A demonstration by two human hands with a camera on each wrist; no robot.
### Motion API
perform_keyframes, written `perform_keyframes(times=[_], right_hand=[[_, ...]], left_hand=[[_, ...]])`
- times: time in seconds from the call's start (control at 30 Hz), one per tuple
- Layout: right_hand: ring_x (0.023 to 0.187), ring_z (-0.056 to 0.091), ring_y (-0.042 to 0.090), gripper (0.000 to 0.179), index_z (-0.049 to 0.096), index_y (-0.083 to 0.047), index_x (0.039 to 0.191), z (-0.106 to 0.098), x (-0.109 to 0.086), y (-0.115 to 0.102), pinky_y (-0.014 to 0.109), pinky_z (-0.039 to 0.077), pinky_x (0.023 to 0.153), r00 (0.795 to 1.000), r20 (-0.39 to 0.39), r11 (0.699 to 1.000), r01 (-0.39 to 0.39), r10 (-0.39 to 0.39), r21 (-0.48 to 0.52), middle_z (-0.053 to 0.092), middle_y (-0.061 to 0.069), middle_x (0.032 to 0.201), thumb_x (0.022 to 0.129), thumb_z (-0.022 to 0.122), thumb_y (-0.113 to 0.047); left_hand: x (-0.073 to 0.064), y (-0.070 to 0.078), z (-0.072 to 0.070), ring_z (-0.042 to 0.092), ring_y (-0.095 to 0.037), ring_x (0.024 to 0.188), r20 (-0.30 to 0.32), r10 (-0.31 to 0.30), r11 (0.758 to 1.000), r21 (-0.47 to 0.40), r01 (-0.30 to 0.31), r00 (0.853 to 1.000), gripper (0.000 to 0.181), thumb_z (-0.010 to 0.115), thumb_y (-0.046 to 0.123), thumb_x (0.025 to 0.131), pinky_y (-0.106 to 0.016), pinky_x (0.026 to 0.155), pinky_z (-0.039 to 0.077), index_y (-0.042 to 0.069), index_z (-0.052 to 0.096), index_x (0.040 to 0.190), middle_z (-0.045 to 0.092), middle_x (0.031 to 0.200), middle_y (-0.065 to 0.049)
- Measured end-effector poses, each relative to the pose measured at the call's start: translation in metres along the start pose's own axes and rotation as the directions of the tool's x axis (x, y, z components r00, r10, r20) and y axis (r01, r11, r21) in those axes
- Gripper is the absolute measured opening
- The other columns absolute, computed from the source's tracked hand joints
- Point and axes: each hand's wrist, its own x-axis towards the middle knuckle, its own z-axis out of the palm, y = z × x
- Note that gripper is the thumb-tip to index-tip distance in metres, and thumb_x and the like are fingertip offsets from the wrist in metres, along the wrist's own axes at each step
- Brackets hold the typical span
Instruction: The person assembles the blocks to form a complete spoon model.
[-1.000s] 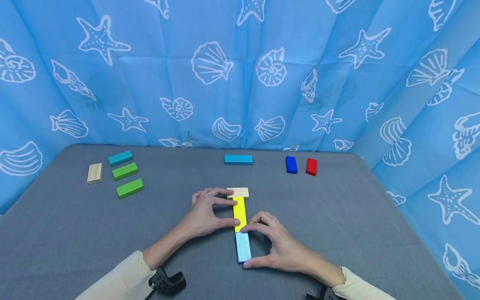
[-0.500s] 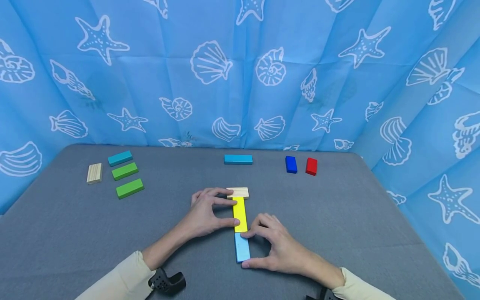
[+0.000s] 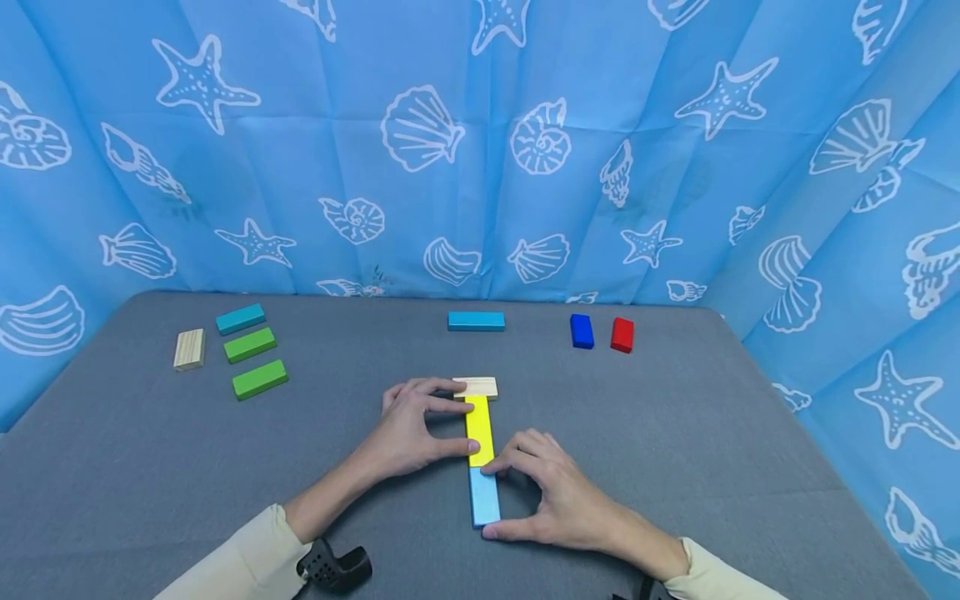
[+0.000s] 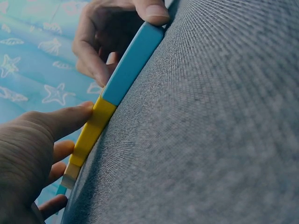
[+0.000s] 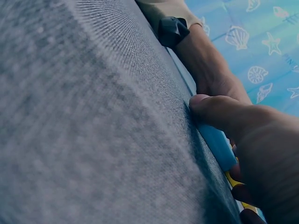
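A light blue block (image 3: 484,498) lies lengthwise on the cloth, end to end with a yellow block (image 3: 478,429). Crosswise at the far end of the yellow one is a pale wooden block (image 3: 477,387), making a T shape. My right hand (image 3: 558,496) grips the light blue block by its ends, thumb at the near end and index finger at the joint with the yellow. With fingers fairly straight, my left hand (image 3: 408,429) touches the yellow block with thumb and index finger, while another fingertip rests on the wooden block. In the left wrist view, the light blue block (image 4: 133,65) sits flush against the yellow.
At the far left stand a wooden block (image 3: 190,349), a teal block (image 3: 241,318) and two green blocks (image 3: 251,344). Along the back are another teal block (image 3: 476,321), a dark blue block (image 3: 582,331) and a red block (image 3: 622,334). A blue curtain (image 3: 480,167) hangs behind the table.
The light blue block has shifted slightly left, into line with the yellow one, with my right hand moving along. My left hand has stayed in place.
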Motion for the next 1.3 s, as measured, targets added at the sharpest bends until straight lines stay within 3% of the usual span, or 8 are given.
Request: perform_keyframes(times=[0.33, 0.77, 1.03, 1.3], right_hand=[[0.104, 0.053, 0.011, 0.056, 0.066, -0.027, 0.128, -0.008, 0.004, 0.004, 0.037, 0.047, 0.088, 0.999, -0.04, 0.996, 0.009, -0.006, 0.086, 0.061, -0.011, 0.108, 0.079, 0.088, -0.043], [0.106, 0.055, 0.013, 0.059, 0.067, -0.017, 0.13, -0.042, 0.01, 0.021, 0.047, 0.049, 0.088, 0.984, -0.162, 0.998, -0.069, 0.068, -0.003, 0.064, -0.004, 0.11, 0.08, 0.088, -0.039], [0.106, 0.059, 0.025, 0.056, 0.065, -0.008, 0.129, -0.071, 0.01, 0.055, 0.054, 0.047, 0.091, 0.951, -0.29, 0.993, -0.118, 0.111, -0.01, 0.066, 0.008, 0.113, 0.079, 0.088, -0.019], [0.108, 0.057, 0.028, 0.053, 0.064, -0.002, 0.13, -0.102, 0.01, 0.094, 0.052, 0.044, 0.093, 0.894, -0.416, 0.98, -0.195, 0.167, -0.025, 0.063, 0.013, 0.115, 0.082, 0.085, -0.014]], left_hand=[[0.0, 0.0, 0.0, 0.04, -0.028, 0.138, -0.002, -0.008, 1.0, 0.01, 0.008, 1.0, 0.047, 0.089, 0.042, 0.076, -0.062, 0.112, 0.012, 0.025, 0.078, 0.119, 0.059, 0.14, 0.006], [0.0, 0.0, -0.001, 0.04, -0.027, 0.138, -0.003, -0.012, 1.0, -0.005, 0.012, 1.0, 0.048, 0.089, 0.044, 0.076, -0.06, 0.113, 0.012, 0.026, 0.077, 0.119, 0.058, 0.14, 0.01], [0.0, -0.001, -0.001, 0.04, -0.026, 0.138, 0.008, -0.001, 0.999, -0.034, 0.001, 1.0, 0.047, 0.089, 0.042, 0.076, -0.06, 0.113, 0.011, 0.024, 0.078, 0.118, 0.058, 0.139, 0.009], [-0.001, -0.002, -0.002, 0.04, -0.025, 0.138, 0.014, 0.005, 0.999, -0.045, -0.004, 1.0, 0.047, 0.089, 0.042, 0.076, -0.06, 0.113, 0.011, 0.024, 0.078, 0.118, 0.058, 0.139, 0.009]])
